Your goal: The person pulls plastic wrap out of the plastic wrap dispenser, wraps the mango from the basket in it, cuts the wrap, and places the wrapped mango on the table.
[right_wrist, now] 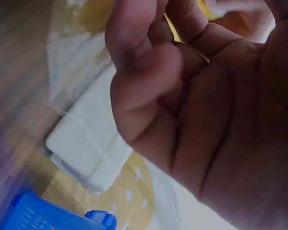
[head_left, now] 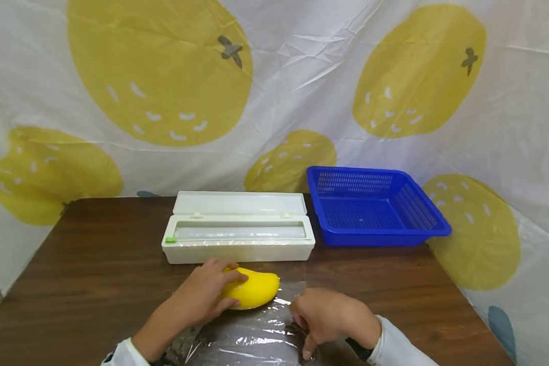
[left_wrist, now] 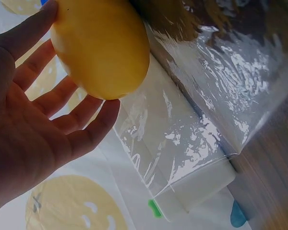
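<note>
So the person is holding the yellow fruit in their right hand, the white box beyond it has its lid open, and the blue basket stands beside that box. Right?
One slip: the left hand holds the yellow fruit, as the head view shows. The white box beyond it does have its lid open, with the blue basket beside it.

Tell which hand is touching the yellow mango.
The left hand, its fingers on the yellow mango; the right hand is apart from it, at the clear film.
</note>
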The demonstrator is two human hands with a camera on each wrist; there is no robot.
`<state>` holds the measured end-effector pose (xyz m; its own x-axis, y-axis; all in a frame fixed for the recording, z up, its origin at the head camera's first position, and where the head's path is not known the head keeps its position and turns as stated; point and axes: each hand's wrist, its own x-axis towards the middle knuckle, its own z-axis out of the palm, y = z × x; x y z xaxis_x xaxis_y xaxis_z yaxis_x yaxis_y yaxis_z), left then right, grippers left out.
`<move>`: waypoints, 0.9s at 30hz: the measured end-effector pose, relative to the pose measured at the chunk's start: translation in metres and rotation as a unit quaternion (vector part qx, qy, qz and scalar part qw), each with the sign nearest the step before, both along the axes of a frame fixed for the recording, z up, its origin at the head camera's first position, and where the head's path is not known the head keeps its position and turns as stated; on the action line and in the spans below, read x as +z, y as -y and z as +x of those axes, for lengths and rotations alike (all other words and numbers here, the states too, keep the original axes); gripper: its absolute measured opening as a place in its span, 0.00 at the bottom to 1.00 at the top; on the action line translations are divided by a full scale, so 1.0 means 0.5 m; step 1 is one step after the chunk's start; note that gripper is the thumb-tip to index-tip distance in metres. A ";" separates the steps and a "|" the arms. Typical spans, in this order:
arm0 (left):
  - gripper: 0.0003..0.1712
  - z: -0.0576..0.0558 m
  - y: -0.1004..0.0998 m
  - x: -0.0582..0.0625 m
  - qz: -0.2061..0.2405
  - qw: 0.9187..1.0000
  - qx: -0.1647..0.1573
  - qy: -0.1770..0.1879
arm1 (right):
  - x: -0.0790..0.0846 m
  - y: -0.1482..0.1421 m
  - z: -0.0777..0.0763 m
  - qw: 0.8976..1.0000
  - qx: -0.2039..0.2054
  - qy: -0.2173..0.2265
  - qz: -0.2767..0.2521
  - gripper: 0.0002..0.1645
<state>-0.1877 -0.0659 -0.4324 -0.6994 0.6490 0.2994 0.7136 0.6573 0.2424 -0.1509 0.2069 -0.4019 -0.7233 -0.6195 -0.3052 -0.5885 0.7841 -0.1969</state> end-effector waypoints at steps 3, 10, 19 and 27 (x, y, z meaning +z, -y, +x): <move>0.23 0.000 0.002 0.002 -0.001 1.000 0.002 0.002 | -0.013 -0.002 0.013 0.999 0.005 -0.015 0.039 0.24; 0.24 -0.001 0.001 0.001 -0.004 1.000 0.006 0.016 | -0.043 -0.005 0.016 0.998 0.014 -0.030 0.062 0.16; 0.23 -0.003 0.001 0.005 -0.004 1.000 0.007 0.001 | -0.039 -0.007 0.018 0.998 0.037 -0.046 0.034 0.18; 0.23 0.002 0.000 0.006 0.008 1.000 0.000 0.017 | 0.021 0.004 0.022 0.993 0.060 -0.102 -0.001 0.18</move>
<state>-0.1866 -0.0658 -0.4292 -0.7090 0.6443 0.2866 0.7051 0.6529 0.2766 -0.1400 0.2048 -0.3915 -0.6905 -0.7059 -0.1579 -0.7060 0.7052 -0.0651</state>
